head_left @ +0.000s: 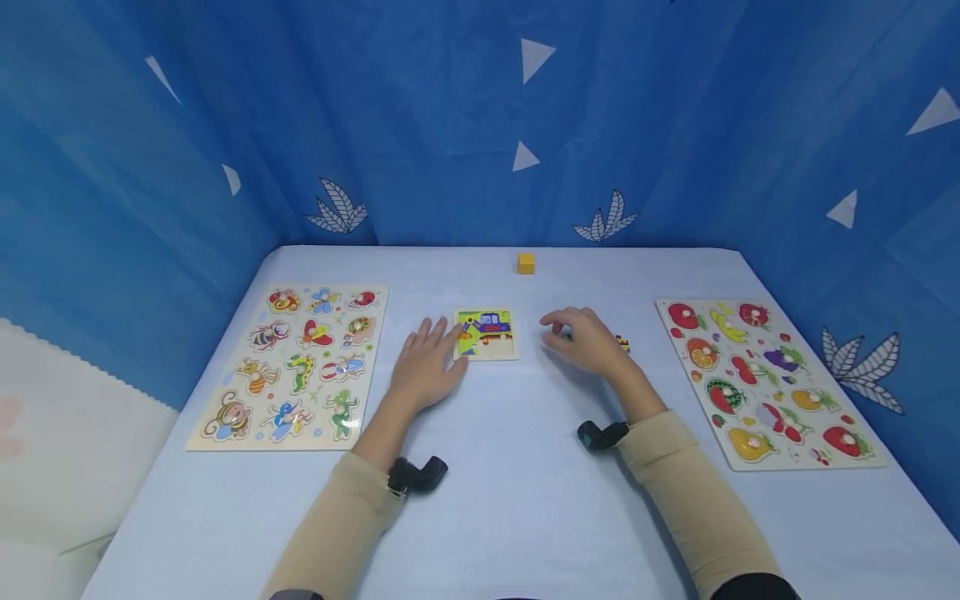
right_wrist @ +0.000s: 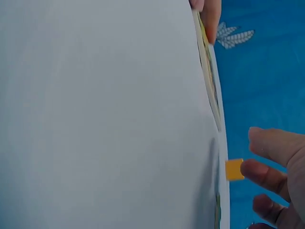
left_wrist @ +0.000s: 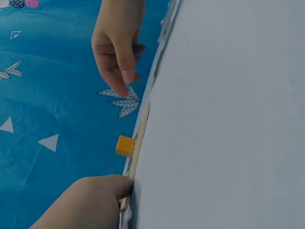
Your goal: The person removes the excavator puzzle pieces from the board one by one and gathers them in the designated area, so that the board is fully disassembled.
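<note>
A small square jigsaw puzzle (head_left: 487, 335) with a digger picture lies at the middle of the table. My left hand (head_left: 423, 367) rests flat at its left side, fingers spread, with the index finger and thumb touching the board's edge. In the left wrist view the thumb of that left hand (left_wrist: 95, 198) lies against the wooden rim. To the right of the puzzle hovers my right hand (head_left: 588, 340), its fingers loosely bent and nothing between them, as the right wrist view of the hand (right_wrist: 276, 174) also shows. A small colourful piece (head_left: 622, 342) lies partly hidden behind it.
An insect peg board (head_left: 315, 367) lies on the left side of the table, a fruit peg board (head_left: 765, 383) on the right. Near the back edge stands a yellow cube (head_left: 526, 264). A blue patterned curtain (head_left: 450, 108) hangs behind the table.
</note>
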Motion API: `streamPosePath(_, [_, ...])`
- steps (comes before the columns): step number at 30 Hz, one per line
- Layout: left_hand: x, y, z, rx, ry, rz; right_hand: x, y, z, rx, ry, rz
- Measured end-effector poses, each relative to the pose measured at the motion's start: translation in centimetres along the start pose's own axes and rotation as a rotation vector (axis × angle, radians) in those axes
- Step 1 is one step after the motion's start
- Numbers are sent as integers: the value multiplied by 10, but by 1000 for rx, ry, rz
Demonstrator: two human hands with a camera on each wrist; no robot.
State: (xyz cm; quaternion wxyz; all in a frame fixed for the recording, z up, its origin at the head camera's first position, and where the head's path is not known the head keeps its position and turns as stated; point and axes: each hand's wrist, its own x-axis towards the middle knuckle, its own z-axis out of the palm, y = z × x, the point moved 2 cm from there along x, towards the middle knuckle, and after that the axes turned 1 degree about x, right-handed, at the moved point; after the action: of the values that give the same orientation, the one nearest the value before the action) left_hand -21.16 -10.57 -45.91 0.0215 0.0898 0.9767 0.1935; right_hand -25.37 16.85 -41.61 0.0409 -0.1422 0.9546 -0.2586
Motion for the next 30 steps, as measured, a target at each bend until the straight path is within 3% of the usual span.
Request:
streamPosePath(9, [1,-4,4,20,8,10,18,-38,29,63,-76,-76])
streamPosePath(17, [-2,-3,3,30,33,27,29,-59,51,35,-77,-213])
streamPosePath(30, [-3,-2,1,34,25,16,32,-74,65,-65,-81,-234])
